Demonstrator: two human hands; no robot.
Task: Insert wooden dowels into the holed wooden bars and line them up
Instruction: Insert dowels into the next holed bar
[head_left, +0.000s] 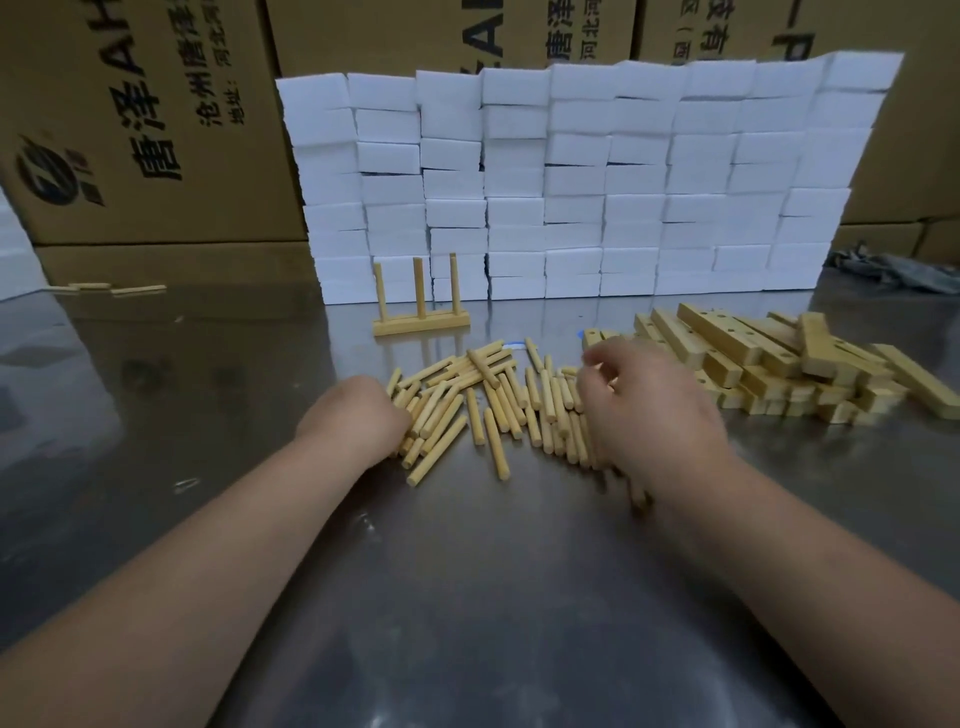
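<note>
Looks like the gathering stage: both hands down in the scattered heap of pale round wooden dowels (483, 405) on the shiny steel table (467, 597). Cannot tell the grip of the left hand (358, 415), buried at the heap's left edge with fingers hidden; same for the right hand (639, 410), curled over the right side and blurred. Best to collect three dowels with ends aligned, then draw one bar from the stack of pale rectangular holed wooden bars (779, 374) just right. Press each in straight and upright, then set level beside the finished three-dowel bar (421, 319) before the white foam block wall (571, 182).
</note>
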